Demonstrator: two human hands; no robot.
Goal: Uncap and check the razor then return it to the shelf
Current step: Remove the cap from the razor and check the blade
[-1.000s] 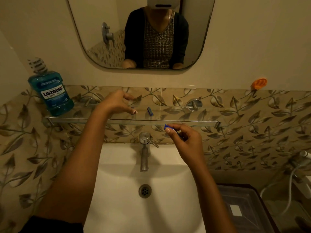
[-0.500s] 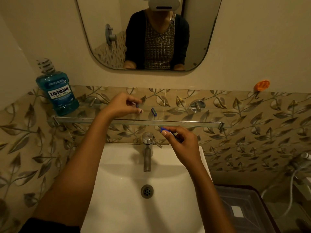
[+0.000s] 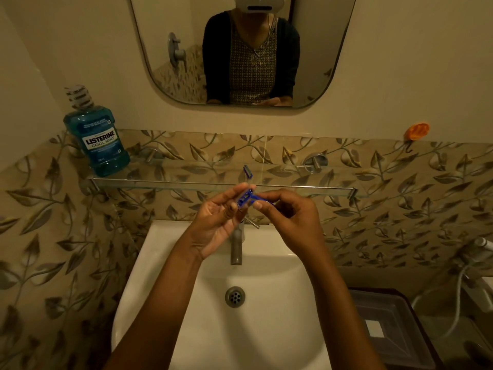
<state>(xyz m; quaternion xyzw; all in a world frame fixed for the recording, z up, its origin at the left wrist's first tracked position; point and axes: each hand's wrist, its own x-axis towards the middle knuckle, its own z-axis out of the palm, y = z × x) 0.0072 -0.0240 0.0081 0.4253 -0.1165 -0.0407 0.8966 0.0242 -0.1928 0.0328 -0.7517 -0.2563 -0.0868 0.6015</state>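
Razor, blue, held over the sink between both hands, just below the front rail of the glass shelf. Right hand pinches the handle end. Left hand has fingertips closed on the head. Small blue-and-clear piece lies on the shelf, just behind.

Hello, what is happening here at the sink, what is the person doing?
A person stands at a white sink and holds a small blue razor between both hands, just below the glass shelf. The right hand pinches the handle side, and the left hand touches the head. A small blue piece, maybe the cap, lies on the shelf. A mouthwash bottle stands at its left end.
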